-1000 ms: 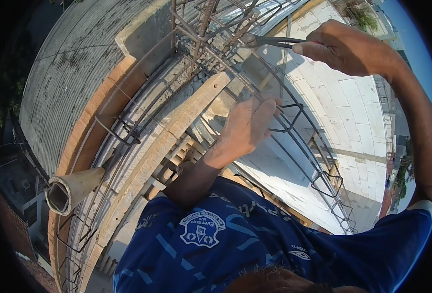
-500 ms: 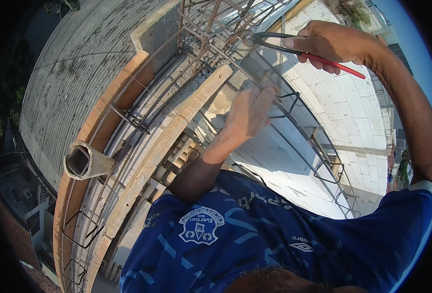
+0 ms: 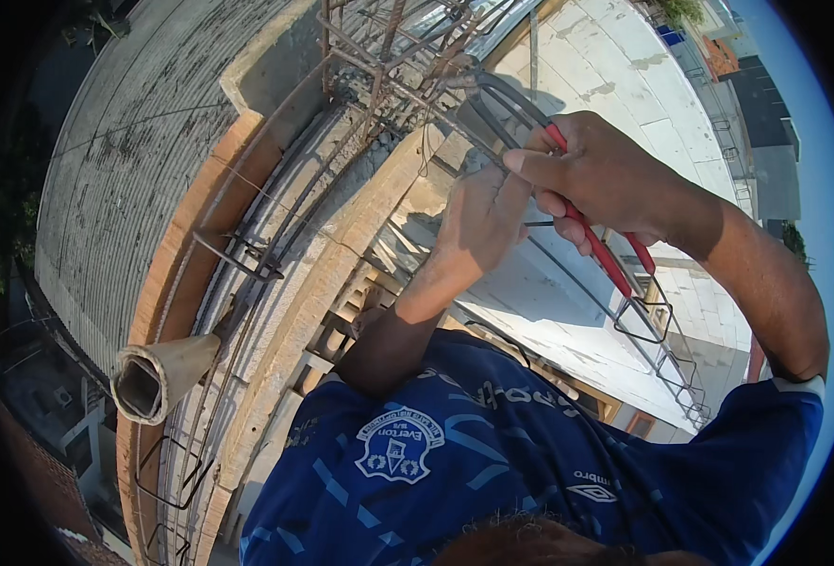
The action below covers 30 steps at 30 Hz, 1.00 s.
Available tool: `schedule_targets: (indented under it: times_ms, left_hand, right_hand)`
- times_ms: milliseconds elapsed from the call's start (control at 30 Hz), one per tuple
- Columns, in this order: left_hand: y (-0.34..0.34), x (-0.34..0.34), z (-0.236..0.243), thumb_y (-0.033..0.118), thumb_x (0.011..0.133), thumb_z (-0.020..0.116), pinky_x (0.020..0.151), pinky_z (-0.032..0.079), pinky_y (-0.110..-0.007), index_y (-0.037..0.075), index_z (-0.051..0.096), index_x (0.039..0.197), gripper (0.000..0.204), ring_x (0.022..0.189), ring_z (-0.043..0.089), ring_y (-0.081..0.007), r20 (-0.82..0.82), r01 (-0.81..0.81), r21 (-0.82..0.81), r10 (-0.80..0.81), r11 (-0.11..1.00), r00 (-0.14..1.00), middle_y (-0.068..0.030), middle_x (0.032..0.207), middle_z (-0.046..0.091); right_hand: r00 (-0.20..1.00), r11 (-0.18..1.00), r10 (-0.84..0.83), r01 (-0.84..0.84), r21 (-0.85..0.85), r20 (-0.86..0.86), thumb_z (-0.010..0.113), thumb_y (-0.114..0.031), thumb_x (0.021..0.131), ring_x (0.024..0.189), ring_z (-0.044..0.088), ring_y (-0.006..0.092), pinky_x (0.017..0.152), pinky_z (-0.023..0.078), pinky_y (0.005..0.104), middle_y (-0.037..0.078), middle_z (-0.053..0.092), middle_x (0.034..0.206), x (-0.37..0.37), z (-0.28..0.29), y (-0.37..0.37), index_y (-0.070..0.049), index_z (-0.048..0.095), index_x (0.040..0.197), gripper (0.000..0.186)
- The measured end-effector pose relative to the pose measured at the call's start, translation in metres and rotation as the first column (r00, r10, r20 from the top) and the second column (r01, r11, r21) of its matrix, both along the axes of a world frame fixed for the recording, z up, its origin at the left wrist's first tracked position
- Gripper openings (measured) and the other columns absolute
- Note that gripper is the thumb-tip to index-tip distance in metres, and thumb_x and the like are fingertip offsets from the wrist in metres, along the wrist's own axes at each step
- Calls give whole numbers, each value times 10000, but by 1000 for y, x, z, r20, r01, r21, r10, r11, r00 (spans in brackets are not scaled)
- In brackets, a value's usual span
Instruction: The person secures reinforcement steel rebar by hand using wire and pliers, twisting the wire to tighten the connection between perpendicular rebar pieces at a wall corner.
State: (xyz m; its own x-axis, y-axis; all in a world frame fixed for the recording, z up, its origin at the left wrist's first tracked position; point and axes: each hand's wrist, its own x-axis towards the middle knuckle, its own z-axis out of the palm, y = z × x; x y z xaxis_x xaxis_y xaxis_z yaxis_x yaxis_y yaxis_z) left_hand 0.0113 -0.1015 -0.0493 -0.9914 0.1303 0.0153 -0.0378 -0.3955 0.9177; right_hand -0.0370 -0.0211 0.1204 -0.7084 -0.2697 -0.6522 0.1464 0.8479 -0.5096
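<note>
In my right hand [image 3: 610, 179] is a pair of long pincers with red-sleeved handles [image 3: 608, 259] and dark metal arms, the fingers wrapped round the handles. The pincers' head points up and left, close to the crossing steel bars at the column; whether it grips a wire there I cannot make out. Just below and left of it, my left hand [image 3: 478, 217] is closed round a long reinforcing bar [image 3: 450, 121], the fingertips partly hidden. That bar belongs to a cage with bent stirrups [image 3: 648, 321] running down to the right.
Upright rusty rebar [image 3: 391, 33] rises at the column. To the left lie wooden formwork boards [image 3: 191, 217], a hollow pipe stub [image 3: 141, 385] and more bars in the channel. A corrugated roof [image 3: 143, 160] is beyond; a white block wall [image 3: 615, 85] stands right.
My right hand has come down and left, nearer my left hand, and both red handles now show. My left hand stays on the bar. The view has shifted slightly.
</note>
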Motion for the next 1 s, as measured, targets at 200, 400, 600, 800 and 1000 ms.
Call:
schedule_targets:
  times_ms: [200,400,600,800,1000]
  left_hand:
    - [4,5,-2,322,1016,432,524,483,-260,-61,643,1080,442,532,592,-142,8,-76,36,75,996,997,-117,863,678]
    - [0,5,16,253,1010,424,521,491,-269,-81,634,1077,400,536,608,-148,87,-60,29,57,998,995,-132,931,668]
    - [-4,2,4,300,1036,409,521,533,-241,-65,621,1111,429,558,642,-149,-41,-13,-90,9,996,999,-124,988,664]
    - [-4,2,0,297,1027,442,509,526,-242,-42,639,1081,395,573,632,-135,7,-15,-68,16,998,1000,-102,953,650]
    - [-6,2,4,324,1024,450,497,509,-231,-32,642,1074,408,557,621,-124,-19,13,-91,-15,996,1000,-82,936,654]
  right_hand:
    - [976,973,218,-216,77,-14,710,-113,810,452,594,157,404,492,295,80,586,583,-24,15,14,39,562,695,242]
    - [945,911,315,-276,308,-85,661,-34,667,412,591,175,392,474,298,99,573,549,-40,31,16,52,537,779,188]
    - [202,505,863,-388,771,-463,711,-107,787,788,720,271,622,580,358,168,638,793,-14,12,29,59,500,1075,394]
    - [-125,330,934,-68,942,-336,692,-108,806,711,700,192,601,563,285,126,626,872,-2,-1,32,66,522,1162,431]
    - [356,513,846,-340,788,-397,577,-291,991,633,674,250,537,525,351,155,602,640,-12,5,24,49,605,1001,341]
